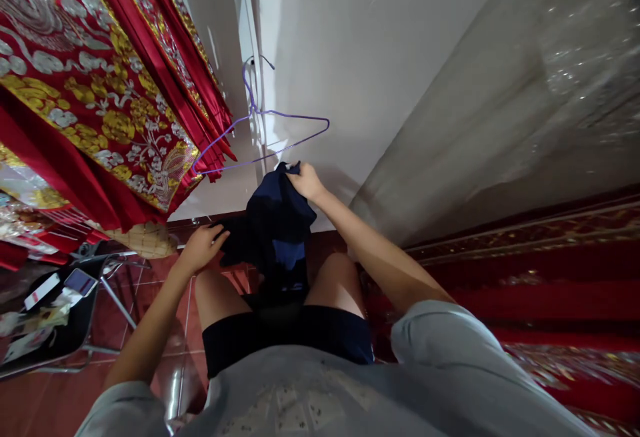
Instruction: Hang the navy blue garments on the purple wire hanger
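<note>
There is room to reach up the white wall (pixel 380 37), right of the purple hanger (pixel 295 115). The hanger and red cloth (pixel 120 97) block the wall's left edge.

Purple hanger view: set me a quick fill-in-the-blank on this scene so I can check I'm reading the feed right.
1. The hand pinching the upper edge of the dark blue garment is the person's ____ one.
2. The hanger above the garment in the picture is coloured ____.
3. The floor tiles are coloured ____.
4. The black chair stands on the picture's ____ side.

Missing words: right; purple; red; left.
</note>
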Demonstrator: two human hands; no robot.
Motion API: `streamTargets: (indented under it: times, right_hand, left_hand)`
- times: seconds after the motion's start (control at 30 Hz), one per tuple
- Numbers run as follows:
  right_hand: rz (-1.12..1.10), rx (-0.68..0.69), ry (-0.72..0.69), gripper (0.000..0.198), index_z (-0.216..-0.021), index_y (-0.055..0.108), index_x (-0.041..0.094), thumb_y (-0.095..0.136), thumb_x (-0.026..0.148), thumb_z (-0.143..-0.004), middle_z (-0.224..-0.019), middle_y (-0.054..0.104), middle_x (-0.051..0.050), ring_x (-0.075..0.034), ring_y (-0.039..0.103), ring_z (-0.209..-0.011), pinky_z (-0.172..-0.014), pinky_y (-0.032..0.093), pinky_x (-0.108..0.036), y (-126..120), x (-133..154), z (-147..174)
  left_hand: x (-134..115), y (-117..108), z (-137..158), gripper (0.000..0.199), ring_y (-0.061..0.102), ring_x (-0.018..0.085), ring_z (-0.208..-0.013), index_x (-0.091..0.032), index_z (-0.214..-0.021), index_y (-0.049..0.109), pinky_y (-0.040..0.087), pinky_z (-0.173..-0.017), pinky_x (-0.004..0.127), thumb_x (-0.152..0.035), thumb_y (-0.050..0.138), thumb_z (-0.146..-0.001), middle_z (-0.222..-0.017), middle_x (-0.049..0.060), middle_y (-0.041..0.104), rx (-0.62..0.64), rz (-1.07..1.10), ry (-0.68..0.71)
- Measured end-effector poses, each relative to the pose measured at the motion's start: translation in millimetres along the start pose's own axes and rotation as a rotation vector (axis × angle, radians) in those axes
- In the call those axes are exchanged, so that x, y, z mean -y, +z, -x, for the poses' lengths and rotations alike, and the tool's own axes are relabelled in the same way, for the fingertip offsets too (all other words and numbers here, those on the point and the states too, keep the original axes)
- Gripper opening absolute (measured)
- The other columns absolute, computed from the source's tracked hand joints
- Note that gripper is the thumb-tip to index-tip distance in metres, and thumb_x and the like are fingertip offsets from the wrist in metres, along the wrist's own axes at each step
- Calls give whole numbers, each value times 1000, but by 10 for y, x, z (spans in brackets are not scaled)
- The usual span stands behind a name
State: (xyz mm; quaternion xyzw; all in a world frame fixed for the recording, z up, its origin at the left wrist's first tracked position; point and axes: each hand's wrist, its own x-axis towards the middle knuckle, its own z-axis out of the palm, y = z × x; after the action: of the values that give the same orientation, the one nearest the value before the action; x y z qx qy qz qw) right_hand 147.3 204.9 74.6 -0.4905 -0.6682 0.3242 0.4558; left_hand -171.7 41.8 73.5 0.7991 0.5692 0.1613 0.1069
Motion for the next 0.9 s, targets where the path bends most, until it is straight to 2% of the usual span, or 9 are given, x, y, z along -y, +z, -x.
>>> streamTargets:
  times: [0.07,0.2,0.3,0.37,0.47,0.53,0.7,0.8,0.9]
  right_hand:
    - [11,-74,-1,8,-75,64,17,58,22,-77,-73,67,-4,-20,61,-76,-80,49,-32,-22,-55,84]
    - [-70,-111,-132,37,-113,67,20,60,24,-77,-97,72,-5,-21,64,-89,-88,51,-32,-85,-21,37]
    - [-87,-10,-30,21,-92,70,19,62,36,-83,-90,72,-8,-24,66,-94,-91,51,-35,-16,-36,-133]
    - [-93,23,93,27,-71,64,18,64,42,-83,-74,68,-7,-24,65,-83,-81,52,-35,35,-92,-171]
    - [-142,-36,127,27,-64,60,17,72,37,-75,-68,65,-6,-20,60,-71,-70,50,-31,17,-177,-45]
    - [-171,-116,37,15,-78,66,15,71,28,-74,-83,71,-7,-18,61,-74,-74,51,-31,-54,-179,73]
    - [-97,-85,-110,59,-138,58,18,63,19,-79,-130,69,-11,-23,67,-103,-97,52,-35,-97,12,-12]
    - [-54,26,-79,44,-128,65,18,59,20,-85,-129,70,-11,-25,63,-120,-109,46,-34,43,100,-221]
    - [-15,45,-28,21,-101,71,18,57,24,-86,-104,75,-9,-25,68,-106,-100,49,-35,159,109,-258]
  left_hand:
    - [19,-119,-18,33,57,21,-66,-22,-77,59,37,-65,31,-40,46,-101,-67,4,58,-21,3,1]
    - [-107,-275,-143,39,50,18,-60,-22,-66,47,33,-64,32,-39,46,-101,-61,1,52,-53,48,40]
    - [-249,-346,-239,46,48,17,-58,-22,-59,43,32,-64,32,-41,47,-100,-60,2,51,-82,53,71]
    - [-297,-386,-265,50,45,16,-56,-22,-55,43,29,-62,33,-44,49,-99,-57,2,50,-77,24,51]
    - [-263,-431,-255,51,47,17,-56,-22,-55,46,30,-61,32,-48,50,-98,-58,3,52,-11,-29,4]
    - [-204,-445,-247,49,51,18,-58,-22,-56,49,34,-64,32,-47,49,-98,-60,4,56,39,-33,8]
    - [-116,-451,-286,48,66,25,-85,-21,-60,59,48,-85,37,-46,48,-99,-80,11,71,-3,-83,67]
    - [-92,-475,-250,46,66,30,-111,-21,-65,66,44,-104,47,-47,49,-99,-91,13,75,-78,-191,59]
    - [-57,-518,-129,40,63,32,-119,-22,-72,71,35,-114,56,-46,51,-98,-88,10,76,-18,-296,12]
